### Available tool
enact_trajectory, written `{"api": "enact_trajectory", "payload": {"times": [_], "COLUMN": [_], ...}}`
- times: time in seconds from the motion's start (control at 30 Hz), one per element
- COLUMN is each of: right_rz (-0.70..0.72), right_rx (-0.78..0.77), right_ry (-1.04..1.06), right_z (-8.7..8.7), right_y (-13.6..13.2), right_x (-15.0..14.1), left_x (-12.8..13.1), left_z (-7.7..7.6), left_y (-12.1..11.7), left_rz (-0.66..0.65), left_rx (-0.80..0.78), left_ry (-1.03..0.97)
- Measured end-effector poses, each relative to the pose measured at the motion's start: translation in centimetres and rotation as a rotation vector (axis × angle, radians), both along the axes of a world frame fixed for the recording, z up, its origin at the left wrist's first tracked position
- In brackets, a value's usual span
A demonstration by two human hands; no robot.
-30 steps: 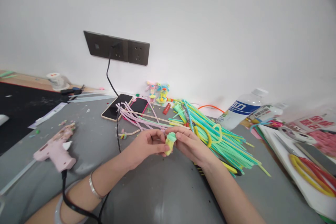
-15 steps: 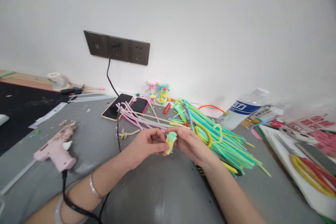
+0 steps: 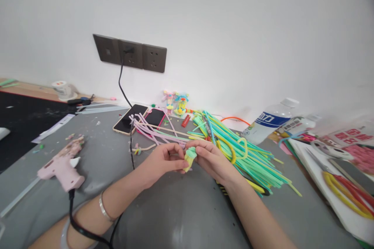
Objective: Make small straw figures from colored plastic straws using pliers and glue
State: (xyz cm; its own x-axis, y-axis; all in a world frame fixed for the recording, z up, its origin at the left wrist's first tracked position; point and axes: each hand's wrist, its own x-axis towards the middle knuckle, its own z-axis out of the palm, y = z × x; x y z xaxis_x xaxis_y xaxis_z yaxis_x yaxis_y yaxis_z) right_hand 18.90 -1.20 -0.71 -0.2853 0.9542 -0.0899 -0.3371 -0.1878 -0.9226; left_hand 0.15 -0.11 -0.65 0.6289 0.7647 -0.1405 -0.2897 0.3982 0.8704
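A small figure of bent pipe cleaners (image 3: 189, 158), yellow below and mint green on top, is between my two hands above the grey table. My left hand (image 3: 168, 160) pinches its yellow lower part between thumb and fingers. The fingers of my right hand (image 3: 212, 158) close on the mint top from the other side. Just behind my right hand spreads a bundle of green, yellow and blue pipe cleaners (image 3: 260, 163). Lilac pipe cleaners (image 3: 152, 132) lie beyond my left hand.
At left lies a pink glue gun (image 3: 62, 167), its black cord running under my left forearm. Two phones (image 3: 131, 118) and two finished pipe-cleaner figures (image 3: 181, 104) are near the wall. A bottle (image 3: 270, 120) and red-yellow scissors (image 3: 347, 192) are at right.
My right thumb and fingers have closed in on the mint top of the figure, which now tilts slightly. My left hand has stayed about where it was.
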Motion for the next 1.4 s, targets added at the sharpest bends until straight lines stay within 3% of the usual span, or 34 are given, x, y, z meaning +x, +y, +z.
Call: {"api": "enact_trajectory", "payload": {"times": [0.13,0.57,0.77,1.1,1.4], "right_rz": [-0.066,0.027,-0.078,-0.252,-0.208], "right_rx": [-0.011,-0.012,-0.006,0.442,0.717], "right_ry": [0.016,0.063,0.032,-0.445,-0.632], "right_z": [-0.1,0.2,-0.1,-0.1,-0.5], "right_y": [0.1,-0.1,0.1,-0.1,-0.7], "right_x": [0.0,0.1,0.1,-0.5,-0.9], "left_x": [0.0,0.1,0.1,0.0,-0.2], "left_z": [0.1,0.5,0.7,0.8,0.0], "left_y": [0.1,0.0,-0.1,0.1,0.2], "left_rz": [0.016,0.051,0.077,0.097,0.018], "left_rx": [0.006,0.014,-0.007,-0.127,-0.100], "left_ry": [0.002,0.027,0.017,0.062,0.078]}}
